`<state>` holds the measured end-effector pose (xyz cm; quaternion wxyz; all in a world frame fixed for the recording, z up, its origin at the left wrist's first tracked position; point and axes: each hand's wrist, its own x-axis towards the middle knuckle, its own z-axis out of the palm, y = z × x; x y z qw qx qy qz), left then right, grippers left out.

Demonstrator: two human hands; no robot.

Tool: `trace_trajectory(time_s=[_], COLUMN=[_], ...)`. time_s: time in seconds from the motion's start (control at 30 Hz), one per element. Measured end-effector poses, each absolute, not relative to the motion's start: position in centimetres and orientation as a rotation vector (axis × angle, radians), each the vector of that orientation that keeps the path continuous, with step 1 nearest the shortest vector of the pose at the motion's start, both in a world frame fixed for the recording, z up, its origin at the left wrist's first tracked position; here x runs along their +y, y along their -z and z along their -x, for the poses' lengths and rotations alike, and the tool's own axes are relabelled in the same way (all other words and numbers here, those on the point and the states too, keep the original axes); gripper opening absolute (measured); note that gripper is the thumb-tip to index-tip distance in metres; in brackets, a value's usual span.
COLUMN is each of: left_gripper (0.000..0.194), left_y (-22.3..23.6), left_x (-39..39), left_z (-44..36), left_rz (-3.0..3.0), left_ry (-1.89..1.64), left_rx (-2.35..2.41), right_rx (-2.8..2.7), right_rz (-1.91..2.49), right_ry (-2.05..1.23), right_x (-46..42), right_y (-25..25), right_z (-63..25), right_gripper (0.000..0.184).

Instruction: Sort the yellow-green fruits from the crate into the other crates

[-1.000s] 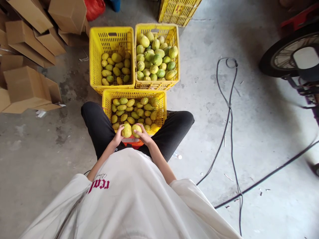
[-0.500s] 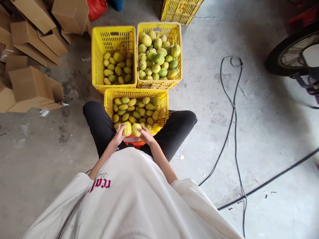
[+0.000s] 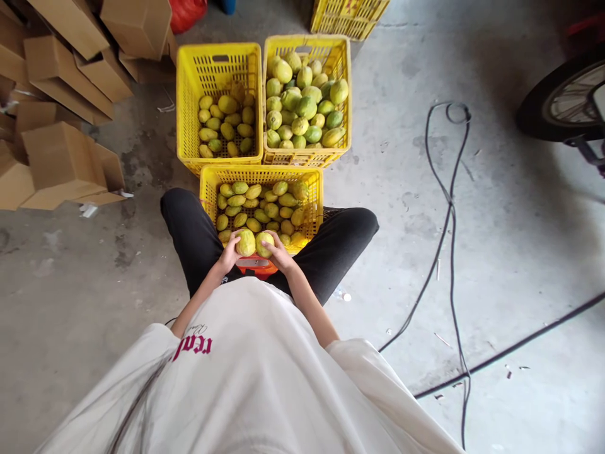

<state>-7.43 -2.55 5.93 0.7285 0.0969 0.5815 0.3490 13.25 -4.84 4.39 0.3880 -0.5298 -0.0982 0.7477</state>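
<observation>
A grey concrete floor (image 3: 496,208) fills the view, stained and scattered with small scraps. Cardboard boxes (image 3: 61,94) pile up at ten o'clock, with a red bag (image 3: 186,12) at eleven. Black cables (image 3: 447,208) trail across the floor at three o'clock, and a wheel (image 3: 562,101) stands at two.

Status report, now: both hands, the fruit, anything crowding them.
Left hand gripping one yellow-green fruit. Right hand gripping a second fruit, the two fruits side by side. Near crate directly ahead between the knees, full of fruit; nothing blocking the hands.
</observation>
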Motion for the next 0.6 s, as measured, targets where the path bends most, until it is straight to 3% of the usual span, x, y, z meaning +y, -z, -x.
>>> trace_trajectory(time_s=[0.23, 0.47, 0.6], left_gripper=[0.058, 0.031, 0.025], left_y=[-7.8, -8.9, -8.9], left_x=[-2.5, -2.0, -1.7], left_z=[7.0, 6.7, 6.6], left_rz=[-0.237, -0.18, -0.134], left_ry=[-0.797, -0.784, -0.75], left_rx=[1.274, 1.3, 1.322], right_rx=[-0.182, -0.209, -0.236], right_rz=[1.309, 1.323, 1.336], right_ry=[-1.916, -1.898, -1.904], right_x=[-4.6, -4.9, -5.1], right_y=[-3.2, -3.1, -3.5], right_z=[-13.4, -13.4, -13.6], right_gripper=[0.067, 0.054, 0.059])
